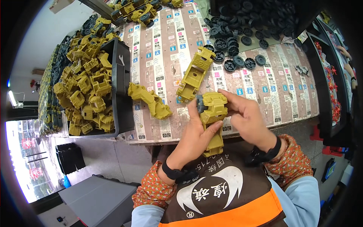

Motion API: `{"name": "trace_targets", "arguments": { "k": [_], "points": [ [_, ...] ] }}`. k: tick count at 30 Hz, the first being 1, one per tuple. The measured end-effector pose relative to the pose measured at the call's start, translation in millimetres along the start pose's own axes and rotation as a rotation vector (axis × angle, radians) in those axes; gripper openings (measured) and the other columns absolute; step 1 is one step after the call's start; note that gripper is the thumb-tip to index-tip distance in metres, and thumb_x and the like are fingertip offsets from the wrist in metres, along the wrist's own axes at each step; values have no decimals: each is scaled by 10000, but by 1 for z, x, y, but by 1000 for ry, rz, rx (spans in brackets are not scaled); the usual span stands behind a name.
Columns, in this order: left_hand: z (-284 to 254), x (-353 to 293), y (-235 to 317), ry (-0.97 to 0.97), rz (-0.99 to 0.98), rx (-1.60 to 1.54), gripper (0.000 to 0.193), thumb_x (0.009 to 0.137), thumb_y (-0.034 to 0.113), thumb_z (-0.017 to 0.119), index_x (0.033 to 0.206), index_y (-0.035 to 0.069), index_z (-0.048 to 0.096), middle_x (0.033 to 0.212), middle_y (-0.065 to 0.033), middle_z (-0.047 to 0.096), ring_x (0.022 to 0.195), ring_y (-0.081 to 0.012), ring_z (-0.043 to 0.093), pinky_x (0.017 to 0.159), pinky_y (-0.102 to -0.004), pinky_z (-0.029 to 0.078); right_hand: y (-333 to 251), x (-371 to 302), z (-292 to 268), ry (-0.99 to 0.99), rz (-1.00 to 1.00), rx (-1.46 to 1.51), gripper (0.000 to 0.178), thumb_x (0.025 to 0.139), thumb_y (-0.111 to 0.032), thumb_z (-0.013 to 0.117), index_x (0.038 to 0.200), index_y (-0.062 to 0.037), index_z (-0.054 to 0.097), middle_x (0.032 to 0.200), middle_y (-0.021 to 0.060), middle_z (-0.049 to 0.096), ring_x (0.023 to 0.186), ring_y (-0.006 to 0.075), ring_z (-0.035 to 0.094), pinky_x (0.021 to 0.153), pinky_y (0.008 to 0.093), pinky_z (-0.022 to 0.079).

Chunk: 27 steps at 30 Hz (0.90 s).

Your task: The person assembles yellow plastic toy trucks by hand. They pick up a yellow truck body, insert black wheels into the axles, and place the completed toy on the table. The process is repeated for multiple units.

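Left hand [194, 138] wraps closed around an olive-yellow moulded plastic toy truck body [212, 121], held above the table's near edge. Right hand [247, 119] pinches its upper end, beside a dark grey plastic wheel [199, 104] on it. A second olive truck body [194, 75] lies on the paper-covered table [287, 87] just beyond.

left hand [196, 138]: raised from lower edge, palm turned inward, fingers curled in a grasp, thumb extended across the front.
right hand [245, 115]: angled inward, fingertips pinched together at the top.
wrists: each carries a black band.
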<state>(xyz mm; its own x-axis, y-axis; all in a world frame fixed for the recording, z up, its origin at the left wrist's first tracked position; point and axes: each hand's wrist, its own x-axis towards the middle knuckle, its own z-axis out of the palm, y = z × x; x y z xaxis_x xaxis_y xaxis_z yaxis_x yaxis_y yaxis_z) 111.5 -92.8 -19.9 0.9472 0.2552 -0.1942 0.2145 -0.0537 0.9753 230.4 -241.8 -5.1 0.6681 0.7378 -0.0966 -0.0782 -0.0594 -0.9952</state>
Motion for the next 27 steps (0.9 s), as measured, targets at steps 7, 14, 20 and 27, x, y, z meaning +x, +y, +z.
{"name": "trace_targets", "arguments": {
  "k": [7, 14, 20, 27],
  "points": [
    [-7, 5, -1, 106, -111, -480, 605, 975, 250, 736, 1443, 95, 386, 1231, -85, 605, 1060, -185, 662, 898, -357, 579, 2, 78, -81, 307, -148, -1027, 362, 854, -89, 671, 1208, -18, 678, 1031, 170, 721, 1000, 362, 669, 906, 446, 536],
    [-21, 9, 17, 281, -105, -690, 486, 1045, 509, 566, 1191, 47, 590, 942, -68, 649, 817, -196, 696, 693, -375, 625, 30, 101, -92, 231, -386, -1153, 377, 866, -65, 701, 1237, -46, 640, 1086, 148, 666, 1076, 355, 583, 957, 430, 485],
    [-27, 17, 6, 358, 16, -843, 487, 1045, 434, 604, 1376, 123, 429, 1178, -86, 604, 971, -224, 702, 775, -403, 650, -10, 54, -40, 30, -26, -413, 325, 962, -44, 617, 1285, -30, 645, 1001, 85, 705, 820, 141, 648, 745, 296, 546],
    [-20, 21, 9, 363, 111, -789, 464, 1058, 321, 615, 1411, 108, 402, 1252, -100, 596, 1042, -215, 682, 840, -378, 630, -3, 15, 19, -12, -121, -226, 337, 984, -46, 601, 1317, -13, 636, 971, 120, 723, 795, 123, 654, 735, 291, 534]
  ]
}}
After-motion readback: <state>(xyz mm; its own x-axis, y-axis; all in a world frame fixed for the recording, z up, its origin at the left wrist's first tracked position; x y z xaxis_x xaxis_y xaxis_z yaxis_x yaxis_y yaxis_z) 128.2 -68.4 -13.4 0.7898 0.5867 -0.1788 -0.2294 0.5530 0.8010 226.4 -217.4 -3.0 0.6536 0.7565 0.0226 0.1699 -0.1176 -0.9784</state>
